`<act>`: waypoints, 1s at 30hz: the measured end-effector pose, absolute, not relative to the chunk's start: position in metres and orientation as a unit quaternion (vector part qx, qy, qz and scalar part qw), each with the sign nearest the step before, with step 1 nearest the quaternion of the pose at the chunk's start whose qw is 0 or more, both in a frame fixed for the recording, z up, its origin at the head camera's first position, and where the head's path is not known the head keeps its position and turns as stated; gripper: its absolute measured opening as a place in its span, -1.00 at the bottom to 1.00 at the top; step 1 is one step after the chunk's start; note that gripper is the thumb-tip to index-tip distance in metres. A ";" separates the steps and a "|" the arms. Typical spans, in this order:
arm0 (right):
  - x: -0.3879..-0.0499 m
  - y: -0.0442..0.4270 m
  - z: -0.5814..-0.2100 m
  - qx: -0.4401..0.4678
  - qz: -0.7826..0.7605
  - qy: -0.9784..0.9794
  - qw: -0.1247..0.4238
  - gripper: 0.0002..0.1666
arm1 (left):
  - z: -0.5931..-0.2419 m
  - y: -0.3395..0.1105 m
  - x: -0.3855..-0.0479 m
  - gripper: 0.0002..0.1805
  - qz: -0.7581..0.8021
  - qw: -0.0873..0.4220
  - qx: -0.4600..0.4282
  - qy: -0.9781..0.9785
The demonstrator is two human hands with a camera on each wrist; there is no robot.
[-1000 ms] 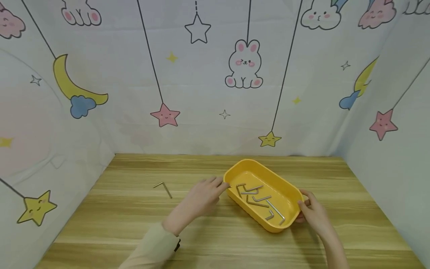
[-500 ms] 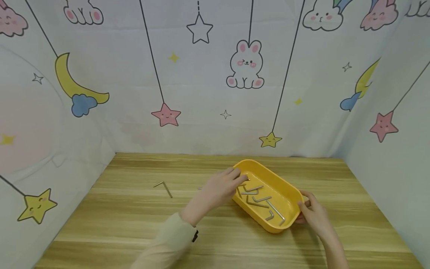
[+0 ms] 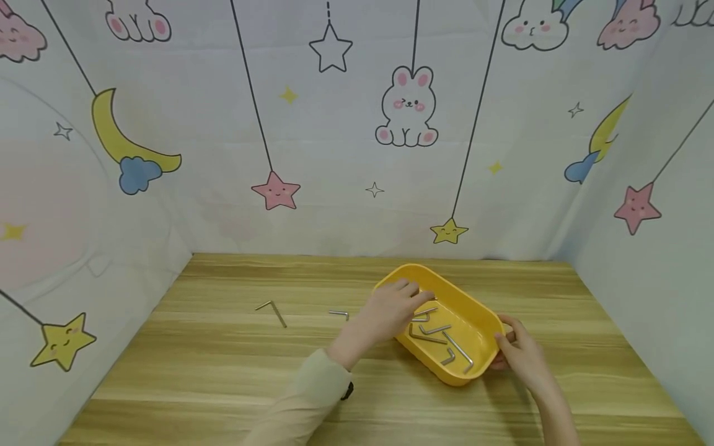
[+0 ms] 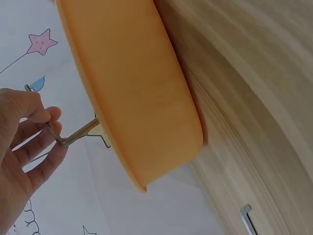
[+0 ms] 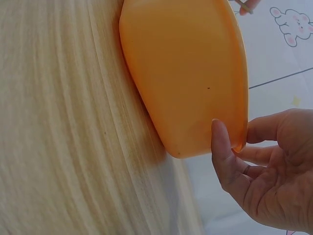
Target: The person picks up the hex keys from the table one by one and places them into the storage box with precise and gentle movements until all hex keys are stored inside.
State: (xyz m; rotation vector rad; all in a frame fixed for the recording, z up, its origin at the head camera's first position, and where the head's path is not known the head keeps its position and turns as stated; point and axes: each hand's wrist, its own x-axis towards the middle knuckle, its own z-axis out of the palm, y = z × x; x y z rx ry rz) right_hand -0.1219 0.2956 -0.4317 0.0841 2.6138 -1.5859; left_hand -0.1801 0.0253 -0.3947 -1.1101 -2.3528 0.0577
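Observation:
My left hand (image 3: pixel 393 310) is over the left end of a yellow plastic tray (image 3: pixel 468 300). In the left wrist view its thumb and fingers pinch a brass-coloured L-shaped hex key (image 4: pixel 80 131), whose far end passes behind the tray's rim. My right hand (image 3: pixel 524 353) grips the tray's right end, thumb and fingers on either side of the rim in the right wrist view. Several hex keys, silver and brass-coloured, lie inside the tray, including a long silver one (image 3: pixel 458 350). The left hand partly hides others.
On the wooden table (image 3: pixel 195 371), left of the tray, lie a brass-coloured hex key (image 3: pixel 277 314) and a small silver hex key (image 3: pixel 338 312), the latter close to the left forearm. A printed cloth (image 3: pixel 334 124) walls off the back and sides.
My left hand has moved right from the tray's left rim to above its inside. The silver hex key on the table has come into sight. The right hand and tray stay in place.

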 end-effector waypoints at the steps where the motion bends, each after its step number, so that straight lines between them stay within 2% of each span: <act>1: -0.122 0.296 -0.432 0.027 -0.517 0.854 0.042 -0.42 | -0.396 0.027 -0.181 -0.58 0.021 0.268 -0.414 -0.870; 6: -0.123 0.296 -0.431 0.025 -0.515 0.856 0.043 -0.42 | -0.401 0.037 -0.181 -0.62 0.018 0.264 -0.421 -0.868; 19: -0.123 0.294 -0.432 0.025 -0.523 0.851 0.041 -0.42 | -0.417 0.060 -0.183 -0.66 0.032 0.151 -0.411 -0.898; 30: -0.123 0.295 -0.431 0.030 -0.518 0.854 0.041 -0.42 | -0.425 0.074 -0.186 -0.73 0.028 0.110 -0.428 -0.896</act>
